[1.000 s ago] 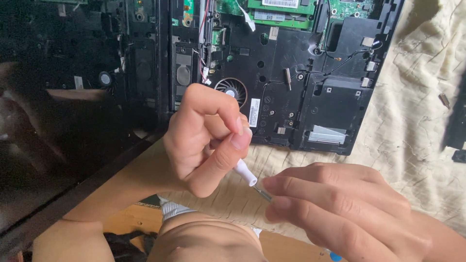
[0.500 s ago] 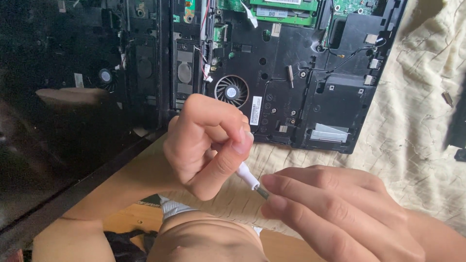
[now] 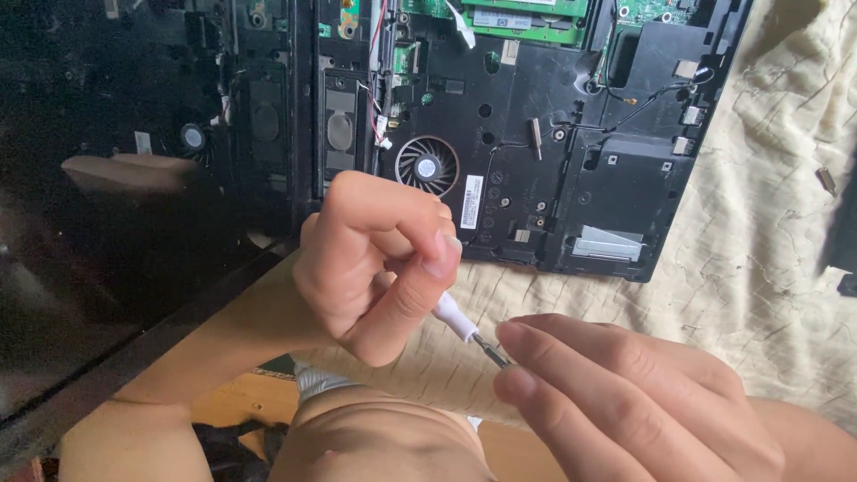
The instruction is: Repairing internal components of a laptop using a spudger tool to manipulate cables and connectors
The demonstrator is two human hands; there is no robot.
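Your left hand (image 3: 379, 268) is curled tight around a small screwdriver (image 3: 464, 327), thumb pressed along the top of its white handle, so only the handle's lower end and the thin metal shaft show below your fist. The tool slants down and to the right, toward your other hand. Your right hand (image 3: 625, 402) comes in from the lower right with its fingers bunched together, and the fingertips (image 3: 511, 344) pinch the very tip of the shaft; whatever sits at that tip is too small to make out. The two hands are close together, joined only by the screwdriver, and they hang above the cream quilted cloth (image 3: 768, 277) in front of your body.

Just beyond your left knuckles lies an opened laptop base (image 3: 571, 205), bottom cover off, resting on the cloth. Its round cooling fan (image 3: 427, 165) sits right above your left hand, with a white label beside it and green circuit boards (image 3: 527, 16) along the top edge. To the left, a dark glossy panel (image 3: 116, 214) mirrors the laptop's parts. A small metal piece (image 3: 826, 180) lies on the cloth at the far right, well apart from both hands.
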